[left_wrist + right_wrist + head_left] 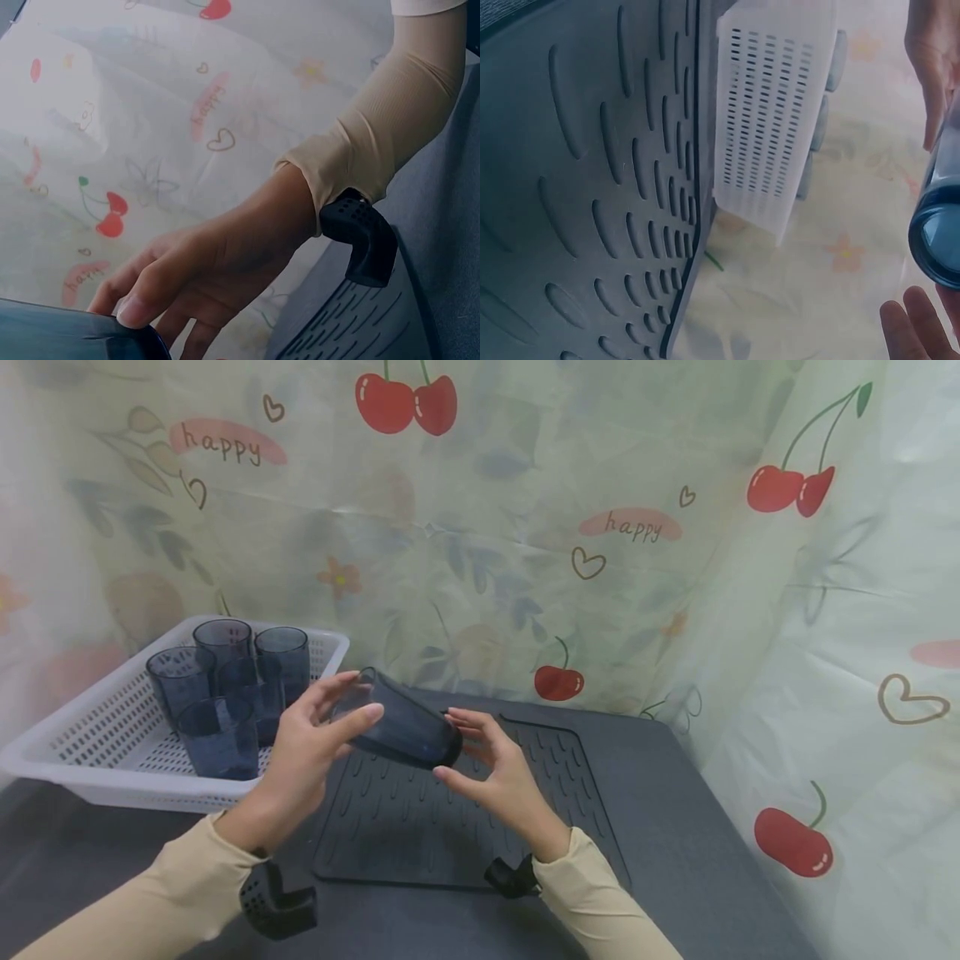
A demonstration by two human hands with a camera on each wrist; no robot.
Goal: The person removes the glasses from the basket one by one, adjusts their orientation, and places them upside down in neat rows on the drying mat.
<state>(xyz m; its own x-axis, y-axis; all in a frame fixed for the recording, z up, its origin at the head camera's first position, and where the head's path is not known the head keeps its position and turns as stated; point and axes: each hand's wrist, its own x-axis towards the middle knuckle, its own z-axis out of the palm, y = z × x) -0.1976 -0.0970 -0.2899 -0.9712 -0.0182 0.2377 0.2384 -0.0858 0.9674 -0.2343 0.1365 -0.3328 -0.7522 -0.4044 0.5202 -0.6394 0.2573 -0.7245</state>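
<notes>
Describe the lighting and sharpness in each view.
Head view: brightest, soft shadow on the ridged drying mat; left wrist view: dim, the cherry-print sheet palest toward upper left; right wrist view: bluish cast, flower print blurred, blue tumbler sharper.

A dark grey table (690, 860) is backed by a pale sheet (480, 618).
The sheet, creased in places, is printed with red cherries (558, 683), brown outlined hearts, orange flowers (341, 577), faint leaves (171, 547) and the word "happy"; the table's right side is also bordered by it, and soft light is spread across its folds.
</notes>
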